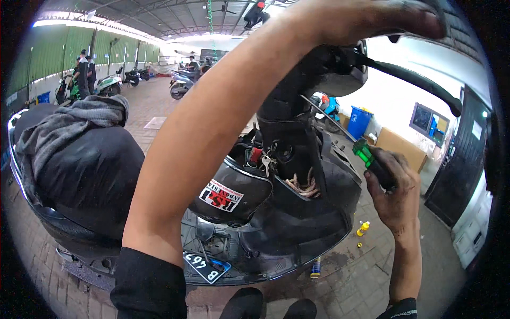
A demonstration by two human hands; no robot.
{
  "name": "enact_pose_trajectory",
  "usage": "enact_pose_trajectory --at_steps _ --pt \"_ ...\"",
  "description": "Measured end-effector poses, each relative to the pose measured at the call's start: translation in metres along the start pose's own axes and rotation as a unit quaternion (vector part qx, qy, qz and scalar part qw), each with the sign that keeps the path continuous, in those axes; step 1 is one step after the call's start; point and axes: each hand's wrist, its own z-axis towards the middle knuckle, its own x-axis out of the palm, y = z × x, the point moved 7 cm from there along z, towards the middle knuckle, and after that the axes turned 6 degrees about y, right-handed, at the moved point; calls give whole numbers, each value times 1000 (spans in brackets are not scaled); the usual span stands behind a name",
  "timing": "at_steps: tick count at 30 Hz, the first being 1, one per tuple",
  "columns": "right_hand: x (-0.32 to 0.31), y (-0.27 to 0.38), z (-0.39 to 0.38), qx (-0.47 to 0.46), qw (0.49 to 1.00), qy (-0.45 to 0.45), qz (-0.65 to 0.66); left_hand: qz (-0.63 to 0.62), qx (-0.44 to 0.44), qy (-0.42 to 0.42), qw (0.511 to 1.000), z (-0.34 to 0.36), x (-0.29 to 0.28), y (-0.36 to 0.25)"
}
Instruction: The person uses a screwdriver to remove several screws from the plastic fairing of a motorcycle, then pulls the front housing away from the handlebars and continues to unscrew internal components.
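Observation:
My right hand [394, 186] is closed round the black and green handle of a screwdriver [363, 152]. Its thin metal shaft runs up and leftward to the front column of a black scooter [297, 228], where the tip is lost to sight. Across the view stretches my left arm, with my left hand [398, 21] high at the upper right, over the scooter's handlebar [414, 80]. Its fingers are mostly hidden, so its grip is unclear. A dark helmet [234, 194] sits in front of the column, below a bunch of keys [266, 162] at the ignition.
A dark jacket and grey cloth [79, 133] cover the seat. On the floorboard lies a licence plate [207, 268]. A yellow bottle [363, 228] and a spray can [316, 267] are on the paving. Beyond stand a blue bin [359, 123], cardboard and parked scooters. Two people stand far left.

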Motion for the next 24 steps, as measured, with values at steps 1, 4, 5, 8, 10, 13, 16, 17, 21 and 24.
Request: enact_pose_trajectory --at_steps 1,4,5,8,10,13,16,17,21,24 --pt "-1 4 4 -8 1000 0 -6 -11 -7 -35 999 1 0 -9" --pt "-5 13 11 5 999 12 -32 152 129 -59 978 1 8 -2" --pt "-5 14 14 5 999 16 -43 143 173 -66 972 -1 9 -4" --pt "-11 13 21 10 997 23 -79 -58 68 -49 995 -2 -4 -3" --pt "-17 17 30 27 997 28 -72 -211 -145 -7 967 -9 -19 -20" --pt "-11 20 40 11 997 32 -68 -263 -103 -26 959 -14 -18 -16" --pt "8 21 40 1 997 39 -64 -290 -94 -7 952 -9 -9 4" --pt "16 20 39 39 996 66 -38 -298 -110 -18 948 -12 -5 7" --pt "22 28 16 78 993 44 -77 -351 -112 -56 928 -37 -4 19" --pt "33 41 -4 102 993 51 -33 -366 -120 -69 920 -66 -17 30"
